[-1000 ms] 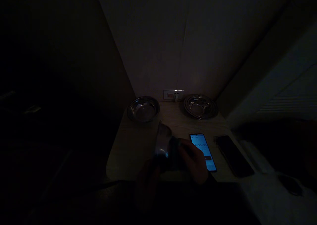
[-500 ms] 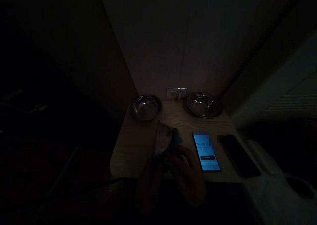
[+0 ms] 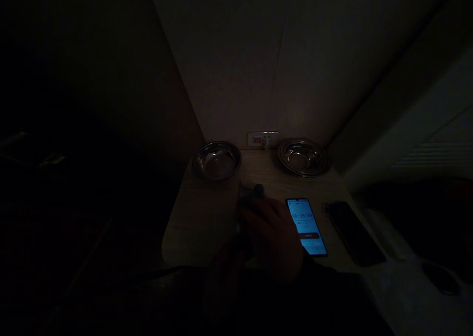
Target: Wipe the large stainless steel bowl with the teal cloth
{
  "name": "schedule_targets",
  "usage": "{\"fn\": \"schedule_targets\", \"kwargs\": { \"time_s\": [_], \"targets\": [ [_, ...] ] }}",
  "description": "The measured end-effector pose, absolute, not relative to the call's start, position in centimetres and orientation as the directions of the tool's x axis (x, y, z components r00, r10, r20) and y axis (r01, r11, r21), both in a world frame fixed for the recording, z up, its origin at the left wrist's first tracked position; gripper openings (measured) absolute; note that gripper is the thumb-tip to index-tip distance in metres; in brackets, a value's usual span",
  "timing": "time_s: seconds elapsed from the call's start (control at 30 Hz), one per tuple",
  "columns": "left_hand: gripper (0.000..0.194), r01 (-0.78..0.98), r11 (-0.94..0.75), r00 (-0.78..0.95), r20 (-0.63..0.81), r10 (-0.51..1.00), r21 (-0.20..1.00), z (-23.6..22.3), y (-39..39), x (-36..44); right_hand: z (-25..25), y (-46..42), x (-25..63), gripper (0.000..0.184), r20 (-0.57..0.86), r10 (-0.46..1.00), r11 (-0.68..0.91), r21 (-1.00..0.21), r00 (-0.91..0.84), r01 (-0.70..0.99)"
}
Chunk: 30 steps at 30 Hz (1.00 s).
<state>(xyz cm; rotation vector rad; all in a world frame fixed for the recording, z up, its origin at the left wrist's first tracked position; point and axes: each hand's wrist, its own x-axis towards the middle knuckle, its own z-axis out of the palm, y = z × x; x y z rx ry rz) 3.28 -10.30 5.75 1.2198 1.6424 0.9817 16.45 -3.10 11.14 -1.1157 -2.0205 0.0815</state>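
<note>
The light is very dim. My left hand (image 3: 225,267), mostly in shadow, grips the lower part of a steel dish (image 3: 242,192) that is tipped up on its side above the table's front edge. My right hand (image 3: 273,232) presses a bluish-green cloth (image 3: 259,190) against the dish's right-facing side. A bunched end of the cloth sticks out above the fingers. Most of the dish is hidden behind my right hand, and the left fingertips are lost in the dark.
On the pale wooden table (image 3: 195,218), one shallow steel bowl (image 3: 217,163) stands at the back left. Stacked steel dishes (image 3: 303,157) are at the back right. A lit phone (image 3: 308,227) showing a timer and a dark phone (image 3: 354,232) lie to the right. A wall socket (image 3: 262,138) is behind.
My right hand has moved up and forward with the cloth, now covering much of the dish's face. The dish shows more edge-on. My left hand stays low, holding it.
</note>
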Motion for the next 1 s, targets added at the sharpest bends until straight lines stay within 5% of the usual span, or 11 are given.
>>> {"fn": "schedule_targets", "kwargs": {
  "time_s": [0.77,1.0],
  "targets": [
    [0.033,0.224,0.236,-0.324,-0.156,0.933,0.946,4.7,-9.4,2.6,11.0,-3.3,15.2,0.024,0.648,0.693,0.656,-0.387,-0.316,0.648],
    [0.035,0.186,0.208,-0.353,-0.132,0.926,0.960,4.2,-9.1,2.0,6.6,-6.6,15.5,0.032,0.674,0.728,0.622,-0.569,-0.129,0.538]
  ]
}}
